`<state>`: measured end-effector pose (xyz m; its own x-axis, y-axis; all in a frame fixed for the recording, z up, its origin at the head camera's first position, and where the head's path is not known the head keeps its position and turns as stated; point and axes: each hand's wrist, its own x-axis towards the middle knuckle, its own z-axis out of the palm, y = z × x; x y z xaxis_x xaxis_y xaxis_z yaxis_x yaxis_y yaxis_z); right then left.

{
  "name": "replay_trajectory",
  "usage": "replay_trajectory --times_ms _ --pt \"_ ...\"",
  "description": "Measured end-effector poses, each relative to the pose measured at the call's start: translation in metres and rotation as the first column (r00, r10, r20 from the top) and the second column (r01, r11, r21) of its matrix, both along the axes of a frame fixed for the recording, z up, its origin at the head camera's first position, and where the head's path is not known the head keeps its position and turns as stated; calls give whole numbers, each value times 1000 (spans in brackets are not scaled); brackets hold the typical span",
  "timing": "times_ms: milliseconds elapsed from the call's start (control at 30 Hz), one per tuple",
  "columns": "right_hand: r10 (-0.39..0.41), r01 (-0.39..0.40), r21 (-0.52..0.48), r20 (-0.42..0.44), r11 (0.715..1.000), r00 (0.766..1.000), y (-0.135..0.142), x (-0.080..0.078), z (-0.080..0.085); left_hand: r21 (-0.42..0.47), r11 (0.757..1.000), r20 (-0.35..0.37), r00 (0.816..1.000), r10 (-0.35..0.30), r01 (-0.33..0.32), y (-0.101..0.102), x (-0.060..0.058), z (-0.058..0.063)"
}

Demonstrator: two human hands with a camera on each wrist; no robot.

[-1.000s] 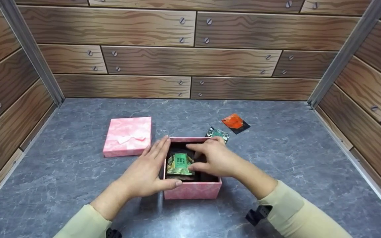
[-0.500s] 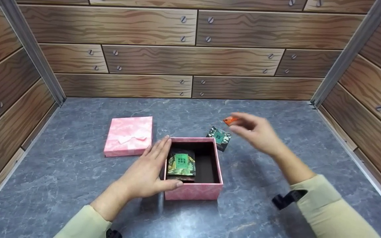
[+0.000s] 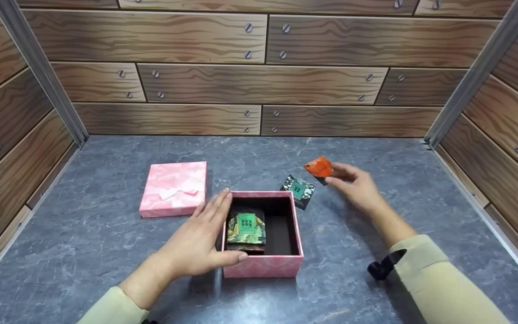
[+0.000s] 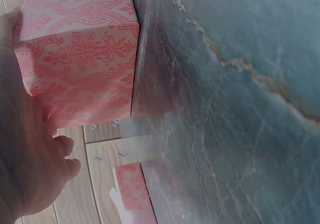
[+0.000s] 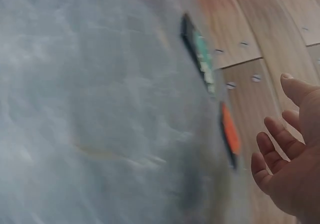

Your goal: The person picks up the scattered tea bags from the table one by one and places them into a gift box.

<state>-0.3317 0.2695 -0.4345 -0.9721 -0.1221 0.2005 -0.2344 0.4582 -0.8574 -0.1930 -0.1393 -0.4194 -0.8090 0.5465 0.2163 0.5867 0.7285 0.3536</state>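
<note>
In the head view my left hand [image 3: 196, 243] rests along the left side of a pink patterned box [image 3: 261, 266], thumb lying over its front rim. Inside, on the left, lies a dark packet with a green label [image 3: 246, 225]. My right hand [image 3: 360, 191] is at the right side of an orange and black packet [image 3: 319, 166], whose right corner is hidden behind the fingers. The right wrist view shows that hand with spread, slightly bent fingers and a gap to the orange packet [image 5: 230, 131]. A dark packet with a green label and white specks [image 3: 299, 191] lies behind the box's right corner.
A pink lid with a bow [image 3: 173, 186] lies on the grey marbled table [image 3: 106, 189], left of and behind the box. Wood-patterned walls [image 3: 259, 85] enclose the table at the back and both sides.
My right hand has left the inside of the box and moved right and back to the orange packet. My left hand has stayed at the box.
</note>
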Motion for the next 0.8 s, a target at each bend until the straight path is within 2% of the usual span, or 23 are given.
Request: replay_trajectory --times_ms 133,333,533,800 --pt "-3 3 -6 28 1000 1000 -12 0 -14 0 1000 -4 1000 -3 3 1 0 0" --pt "28 -26 -57 40 998 999 -27 2 -25 -9 1000 -3 1000 -1 1 2 -1 1" --pt "69 -69 0 79 998 995 -31 3 -32 -19 1000 10 1000 0 1 1 -1 2" --pt "88 -96 122 69 988 994 -32 2 -36 -17 1000 13 1000 7 -7 -1 1 1"
